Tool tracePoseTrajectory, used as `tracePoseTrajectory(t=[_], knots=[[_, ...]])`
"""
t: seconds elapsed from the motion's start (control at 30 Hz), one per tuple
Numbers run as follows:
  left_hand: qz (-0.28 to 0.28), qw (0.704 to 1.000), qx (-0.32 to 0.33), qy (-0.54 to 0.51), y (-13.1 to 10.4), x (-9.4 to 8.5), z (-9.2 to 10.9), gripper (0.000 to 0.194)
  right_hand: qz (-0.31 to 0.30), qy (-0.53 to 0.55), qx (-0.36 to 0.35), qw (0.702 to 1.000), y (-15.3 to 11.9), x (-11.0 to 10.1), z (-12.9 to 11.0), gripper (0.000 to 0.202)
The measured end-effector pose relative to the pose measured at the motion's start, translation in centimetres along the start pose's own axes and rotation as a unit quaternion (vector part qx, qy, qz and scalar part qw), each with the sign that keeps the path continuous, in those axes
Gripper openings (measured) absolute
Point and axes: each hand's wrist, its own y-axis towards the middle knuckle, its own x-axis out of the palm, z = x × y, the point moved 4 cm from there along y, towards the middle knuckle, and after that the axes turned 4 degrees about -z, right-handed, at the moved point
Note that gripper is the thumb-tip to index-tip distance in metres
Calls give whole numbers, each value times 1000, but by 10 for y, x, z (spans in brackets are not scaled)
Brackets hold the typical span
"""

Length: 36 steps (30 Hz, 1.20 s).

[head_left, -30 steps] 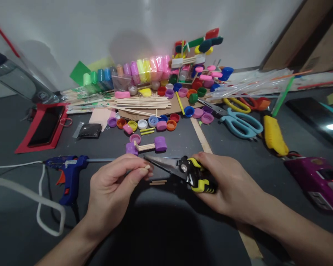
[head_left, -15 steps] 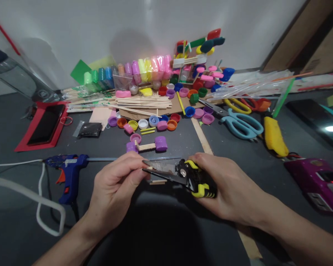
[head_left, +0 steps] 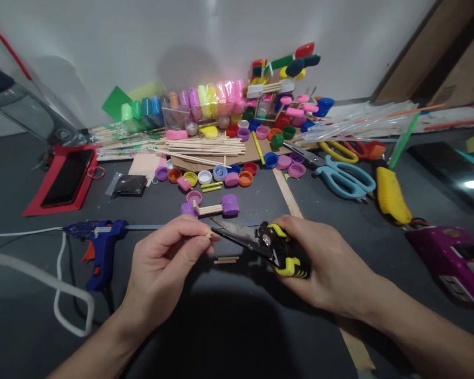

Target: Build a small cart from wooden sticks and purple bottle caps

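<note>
My left hand (head_left: 168,263) is closed in a pinch on a short piece of wooden stick (head_left: 209,236), of which only a small tip shows. In my right hand (head_left: 327,258) are snips (head_left: 266,241) with black and yellow handles. Their blades are parted and point left, the tips close to my left fingertips. Short cut sticks (head_left: 226,259) lie on the dark table just below the blades. Beyond my hands sits a small assembly of purple caps joined by sticks (head_left: 210,209).
A blue glue gun (head_left: 98,247) with a white cable lies at left. Bottle caps (head_left: 220,172), wooden skewers (head_left: 205,146) and tubs of coloured clay (head_left: 193,102) spread across the back. Blue-handled scissors (head_left: 345,179), a yellow cutter (head_left: 392,195) and a purple device (head_left: 446,263) are at right.
The snips have moved slightly right and their blades no longer overlap my left fingertips. The stick's tip now shows between those fingers, and the short sticks on the table are more visible.
</note>
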Motion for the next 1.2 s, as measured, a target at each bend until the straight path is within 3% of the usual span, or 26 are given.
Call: tracePoseTrajectory(t=[0.13, 0.33, 0.57, 0.7, 0.97, 1.07, 1.2], knots=[[50, 998, -33, -25, -3, 0, -2, 17, 12, -10, -4, 1000, 2, -1, -4, 22], [83, 996, 4, 18, -5, -1, 0, 18, -1, -4, -2, 1000, 1, 1, -8, 24], [67, 997, 24, 5, -3, -2, 0, 12, -26, 3, 2, 1000, 1, 1, -6, 19], [56, 998, -4, 24, -2, -2, -2, 10, -34, 2, 4, 999, 1, 0, -5, 16], [30, 999, 2, 20, -4, 0, -2, 16, -3, -18, -2, 1000, 0, -4, -5, 7], [-25, 991, 16, 132, -2, 4, -3, 12, 15, 19, 48, 999, 1, -5, 1, 10], [-161, 938, 95, 293, -1, 18, -8, 15, 40, 32, 102, 993, 3, -9, 8, 18]])
